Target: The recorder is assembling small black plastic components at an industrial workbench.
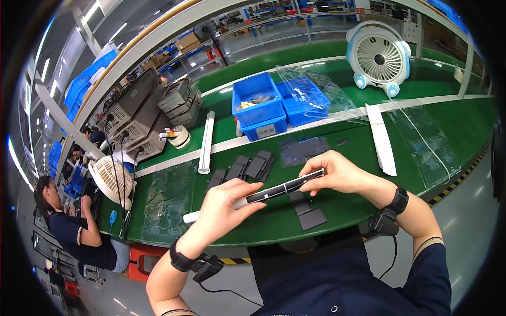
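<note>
1. the left hand (pixel 220 207) pinches the long black-and-white strip (pixel 285 188), thumb on the body side; a light, even grip should avoid creasing it.
2. the right hand (pixel 335 173) pinches the strip's end, right of the left hand; fingertips near the edge would likely spare its face.
3. the strip spans both hands over the tabletop (pixel 274 224); best held clear of the dark pieces (pixel 313 218) below the right hand.

One fisheye looks down and ahead from head height, close over left hand (pixel 224 206), right hand (pixel 337 174) and bench (pixel 345 206).
</note>
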